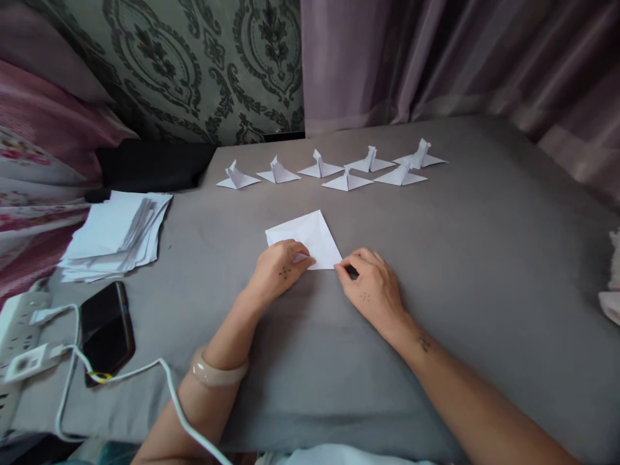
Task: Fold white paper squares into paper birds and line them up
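Note:
A folded sheet of white paper [317, 236] lies on the grey cloth in front of me, one corner pointing away. My left hand [283, 268] is closed on its near left side, thumb and fingers pinching the edge and covering part of it. At the paper's right corner, my right hand [371, 284] pinches the tip between thumb and index finger. Beyond the sheet stand several folded white paper figures, among them a front one [347, 181] and one at the far right [421, 155], each with an upright middle and flat pointed sides.
To the left is a stack of white paper [111, 232], with a black phone [109, 326] nearer me. A power strip [19, 349] sits at the left edge, and its white cable [169, 381] runs over my left forearm. A black item [155, 165] lies at the back left.

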Available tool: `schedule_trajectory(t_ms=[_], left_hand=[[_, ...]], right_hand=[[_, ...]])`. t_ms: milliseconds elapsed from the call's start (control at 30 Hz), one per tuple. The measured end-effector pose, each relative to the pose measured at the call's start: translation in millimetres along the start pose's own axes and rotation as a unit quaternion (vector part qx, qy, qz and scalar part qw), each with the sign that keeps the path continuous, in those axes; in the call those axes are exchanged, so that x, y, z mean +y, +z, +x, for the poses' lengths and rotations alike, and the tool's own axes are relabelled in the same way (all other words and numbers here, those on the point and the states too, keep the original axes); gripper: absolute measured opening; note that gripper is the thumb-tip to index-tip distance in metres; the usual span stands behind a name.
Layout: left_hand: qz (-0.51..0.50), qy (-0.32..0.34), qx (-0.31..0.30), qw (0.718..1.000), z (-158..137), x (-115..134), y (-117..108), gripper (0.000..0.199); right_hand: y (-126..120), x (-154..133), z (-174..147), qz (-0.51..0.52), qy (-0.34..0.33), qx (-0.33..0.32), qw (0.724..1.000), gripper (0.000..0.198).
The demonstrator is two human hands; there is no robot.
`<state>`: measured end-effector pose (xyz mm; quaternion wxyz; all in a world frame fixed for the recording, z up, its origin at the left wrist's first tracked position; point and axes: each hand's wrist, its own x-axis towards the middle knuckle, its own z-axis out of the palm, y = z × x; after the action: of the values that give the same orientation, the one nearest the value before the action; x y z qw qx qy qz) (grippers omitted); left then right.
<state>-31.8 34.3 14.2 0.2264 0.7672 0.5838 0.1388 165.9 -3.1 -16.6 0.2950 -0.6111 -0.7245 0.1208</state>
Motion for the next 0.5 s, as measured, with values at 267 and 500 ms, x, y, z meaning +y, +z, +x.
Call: schedule_trajectory(t_ms=[267, 500], left_hand=[[-0.041, -0.075, 0.016, 0.996, -4.7, 3.0, -1.1, 0.028], [-0.115, -0.064, 0.013, 0.991, -7.5, -11.1, 1.7, 0.022]], right_hand=[[-1.0, -1.9, -1.9, -0.026, -0.013, -0.004, 1.0, 0.014], [-2.3, -1.2, -3.5, -0.022, -0.015, -0.02, 0.999, 0.013]])
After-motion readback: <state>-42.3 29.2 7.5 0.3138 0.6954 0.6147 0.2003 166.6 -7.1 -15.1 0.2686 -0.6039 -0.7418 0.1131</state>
